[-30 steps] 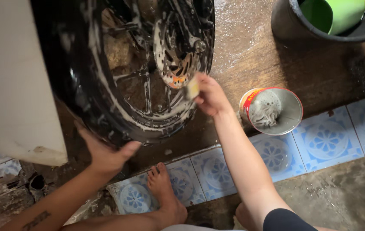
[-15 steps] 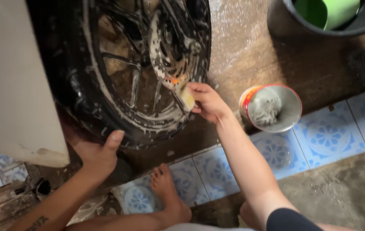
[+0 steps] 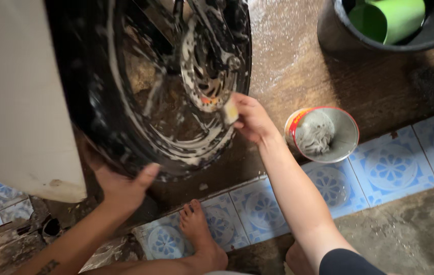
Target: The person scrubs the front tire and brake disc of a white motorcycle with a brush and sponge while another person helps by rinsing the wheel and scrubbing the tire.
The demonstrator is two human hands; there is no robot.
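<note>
Soap-streaked black wheel (image 3: 140, 91) fills the upper left; left hand (image 3: 123, 188) clamps its tyre edge, right hand (image 3: 250, 119) pinches a yellow sponge (image 3: 230, 111) beside the metal disc (image 3: 207, 71). Open tin (image 3: 324, 133) stands near.

Wet brown concrete floor (image 3: 380, 81) glistening; blue patterned tiles (image 3: 395, 163) bordering it; white panel (image 3: 13, 102) standing left.

Both forearms are bare, the left hand (image 3: 123, 191) and right hand (image 3: 251, 119) ungloved, a dark tattoo marking the left forearm, a black sleeve covering the right upper arm, feet unshod.
</note>
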